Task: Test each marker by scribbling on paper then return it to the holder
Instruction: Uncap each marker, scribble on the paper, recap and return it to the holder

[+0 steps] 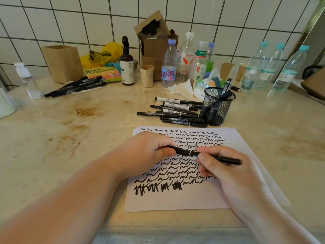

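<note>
I see my left hand [149, 152] and right hand [218, 166] both gripping one black marker [191, 153], held level above the paper [175, 199], which lies on the desk [70, 138] and is covered in black scribbles. The marker's white print is too small for me to read. The mesh holder [217, 110] stands just beyond the paper with markers in it, a pile of loose markers [177, 111] beside it. Behind, one bottle [168, 64] reads "men" on a blue label; another bottle [186, 57] reads "Watsons"; a third [200, 62] carries Chinese characters.
</note>
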